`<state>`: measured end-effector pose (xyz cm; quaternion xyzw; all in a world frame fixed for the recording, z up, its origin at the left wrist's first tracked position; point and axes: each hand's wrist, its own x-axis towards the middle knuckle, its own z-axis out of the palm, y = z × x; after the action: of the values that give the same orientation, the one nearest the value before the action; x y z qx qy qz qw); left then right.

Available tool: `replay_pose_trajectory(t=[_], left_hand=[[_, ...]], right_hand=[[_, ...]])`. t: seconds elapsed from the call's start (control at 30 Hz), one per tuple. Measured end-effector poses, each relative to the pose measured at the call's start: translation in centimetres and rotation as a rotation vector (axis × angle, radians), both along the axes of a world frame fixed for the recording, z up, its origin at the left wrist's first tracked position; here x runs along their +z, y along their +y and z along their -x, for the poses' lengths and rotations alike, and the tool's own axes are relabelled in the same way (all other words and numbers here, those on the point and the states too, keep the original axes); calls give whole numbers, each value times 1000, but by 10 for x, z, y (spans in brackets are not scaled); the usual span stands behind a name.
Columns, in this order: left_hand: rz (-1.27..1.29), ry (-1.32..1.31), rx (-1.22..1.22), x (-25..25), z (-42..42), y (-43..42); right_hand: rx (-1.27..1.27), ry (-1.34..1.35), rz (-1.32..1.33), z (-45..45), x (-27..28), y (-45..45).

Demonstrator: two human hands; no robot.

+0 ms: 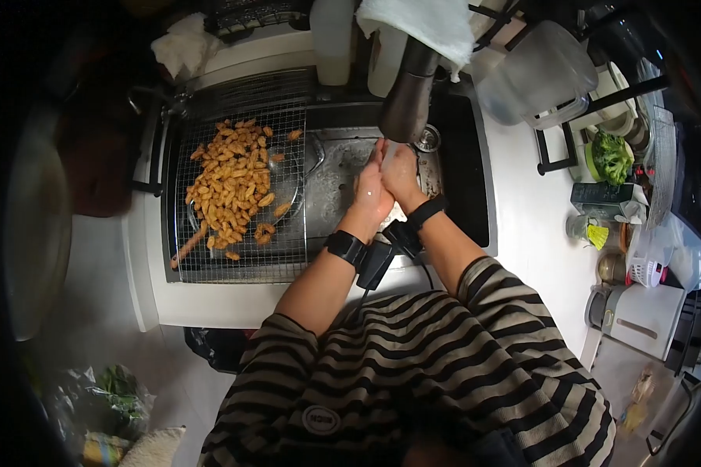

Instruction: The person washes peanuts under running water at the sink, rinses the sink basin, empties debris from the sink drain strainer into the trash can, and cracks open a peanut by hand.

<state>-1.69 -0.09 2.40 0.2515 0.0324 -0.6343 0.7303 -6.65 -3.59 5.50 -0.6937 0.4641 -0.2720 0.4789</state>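
My left hand (372,191) and my right hand (401,173) are pressed together, cupped, under a dark faucet (406,105). Pale running water (389,159) falls onto them from the spout. The fingers of my left hand stretch forward against the right hand; those of my right hand are partly hidden beneath the faucet. Neither hand shows an object in it. Below them lies the wet steel sink (341,167), with a round metal drain strainer (427,138) near its right side. Dark bands with black boxes (375,263) circle both wrists.
Left of my hands, a wire rack (288,261) spans the sink, bearing many yellow-brown peanut-like pieces (230,179) and a wooden handle (188,247). A white cloth (420,27) drapes over the faucet. Clear plastic container (541,70) and green leafy vegetable (611,158) stand at right.
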Motion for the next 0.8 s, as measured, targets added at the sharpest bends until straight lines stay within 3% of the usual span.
replay_pose_trajectory(t=[0.1,0.3,0.37,0.47,0.53,0.57,0.67,0.73,0.77,0.8], left_hand=[[10,8,-44,-6,-17,5],[57,-7,-147,-4,-23,9],[69,-51,-71,3,-7,7],[95,10,-95,1,-16,7],[250,26,-44,-20,-24,7],[190,97,-35,-27,-24,5],[653,211,-334,-63,-28,5],[265,19,-162,-7,-7,8],[68,-74,-73,14,0,11],[251,7,-156,0,-8,9]], right_hand=[[-177,-196,196,-11,-15,19],[-95,-32,177,-6,-14,3],[-90,-37,223,-7,-14,3],[-118,-114,376,-7,-19,14],[-145,4,749,-11,-4,29],[-191,-36,703,-15,-17,30],[-197,-109,412,-17,-41,15],[-20,-81,28,2,-43,-18],[-88,-66,-6,4,-21,-11],[-103,-57,35,0,-12,1]])
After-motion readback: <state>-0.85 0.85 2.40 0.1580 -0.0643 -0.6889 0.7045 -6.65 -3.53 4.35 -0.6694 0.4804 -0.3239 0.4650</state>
